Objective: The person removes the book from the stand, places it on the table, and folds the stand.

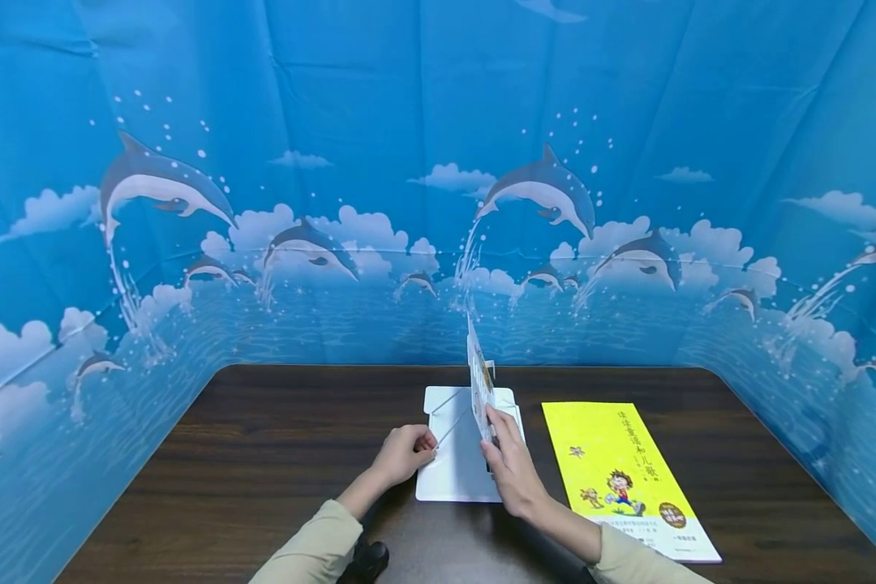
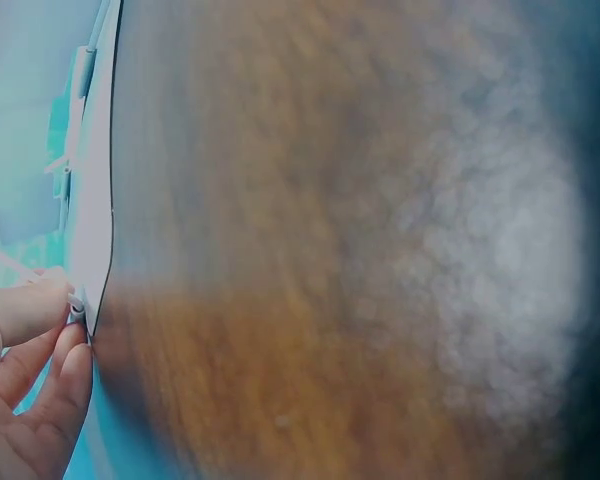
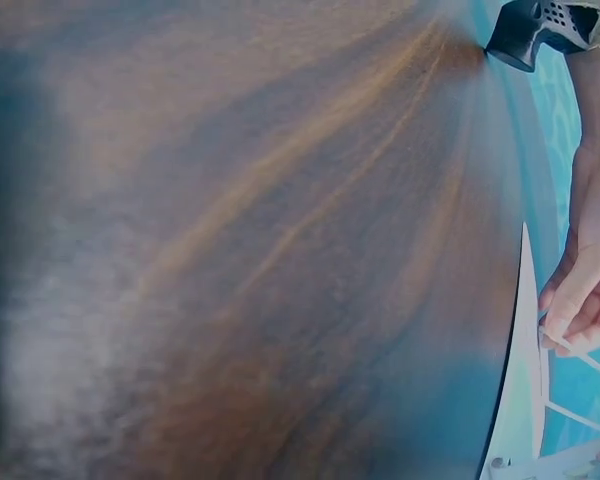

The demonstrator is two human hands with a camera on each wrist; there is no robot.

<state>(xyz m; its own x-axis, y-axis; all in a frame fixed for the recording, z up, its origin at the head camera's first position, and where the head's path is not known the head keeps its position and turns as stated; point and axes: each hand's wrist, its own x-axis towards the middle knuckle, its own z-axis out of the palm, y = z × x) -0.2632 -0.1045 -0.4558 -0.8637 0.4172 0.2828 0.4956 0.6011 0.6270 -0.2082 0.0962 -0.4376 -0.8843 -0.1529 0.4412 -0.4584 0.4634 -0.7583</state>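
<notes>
A white folder (image 1: pixel 458 478) lies flat on the dark wooden table, with thin elastic cords across its corners. At its left edge, my left hand (image 1: pixel 403 454) pinches one elastic cord (image 1: pixel 451 428) between thumb and fingers; the right wrist view also shows this white cord (image 3: pixel 595 367) running from the fingertips. My right hand (image 1: pixel 513 469) grips a thin printed panel (image 1: pixel 479 377) by its near edge and holds it upright above the folder's right part. The panel is seen nearly edge-on, so most of its face is hidden.
To the right of the folder lies a yellow book (image 1: pixel 613 454) with a cartoon child on its cover. A blue dolphin-print curtain (image 1: pixel 380 162) hangs behind and around the table (image 1: pixel 277 438). A black device (image 1: pixel 371 560) sits by the left wrist.
</notes>
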